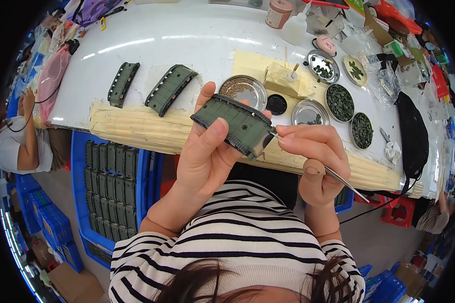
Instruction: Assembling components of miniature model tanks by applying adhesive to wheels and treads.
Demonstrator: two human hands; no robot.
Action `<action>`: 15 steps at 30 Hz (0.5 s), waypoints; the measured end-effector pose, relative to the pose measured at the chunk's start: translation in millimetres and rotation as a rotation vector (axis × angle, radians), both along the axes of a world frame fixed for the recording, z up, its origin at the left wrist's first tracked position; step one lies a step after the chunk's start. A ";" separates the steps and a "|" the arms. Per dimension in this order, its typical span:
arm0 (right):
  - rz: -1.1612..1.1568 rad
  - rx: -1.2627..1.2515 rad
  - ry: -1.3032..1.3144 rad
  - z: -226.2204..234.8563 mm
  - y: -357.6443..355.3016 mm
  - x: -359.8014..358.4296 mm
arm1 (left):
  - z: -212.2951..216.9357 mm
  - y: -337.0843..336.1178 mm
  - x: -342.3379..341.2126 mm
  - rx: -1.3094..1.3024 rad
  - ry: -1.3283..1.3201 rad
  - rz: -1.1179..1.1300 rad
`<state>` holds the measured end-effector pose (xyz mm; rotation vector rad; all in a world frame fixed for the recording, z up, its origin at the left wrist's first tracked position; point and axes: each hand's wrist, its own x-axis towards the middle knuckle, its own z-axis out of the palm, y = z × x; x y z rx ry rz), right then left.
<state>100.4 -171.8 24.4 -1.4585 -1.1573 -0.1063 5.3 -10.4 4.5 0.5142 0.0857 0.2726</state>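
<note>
My left hand (199, 159) grips a curved dark green molded part (230, 121) with ridged long edges, tilted above the table's front edge, thumb on its face. Between the fingers of my right hand (324, 151) is a slim pointed metal tool (348, 183); whether it has one prong or two I cannot make out. Its tip meets the part's right end, near a small hole. A brown cover wraps the right thumb. Two similar parts, a smaller green part (122, 85) and a larger green part (171, 90), lie on the table to the left.
Round tins hold small pieces: brown bits (242, 93), dark green pieces (339, 102), more green pieces (362, 130). A yellowish block (288, 81) stands behind them. Padding (136, 126) lines the front edge. Below left, a blue crate (79, 187) holds rows of green parts. A black bag (414, 136) lies right.
</note>
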 end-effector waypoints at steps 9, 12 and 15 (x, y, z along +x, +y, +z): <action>0.018 -0.021 -0.030 1.6 -2.8 1.2 | -6.0 0.9 3.0 -0.179 -0.045 -0.054; -0.013 -0.009 -0.013 -1.1 -3.2 -0.9 | -9.7 0.6 4.1 -0.148 -0.076 -0.053; -0.052 0.016 0.007 -5.4 -2.6 -5.1 | -10.9 -0.1 5.6 -0.102 -0.118 -0.037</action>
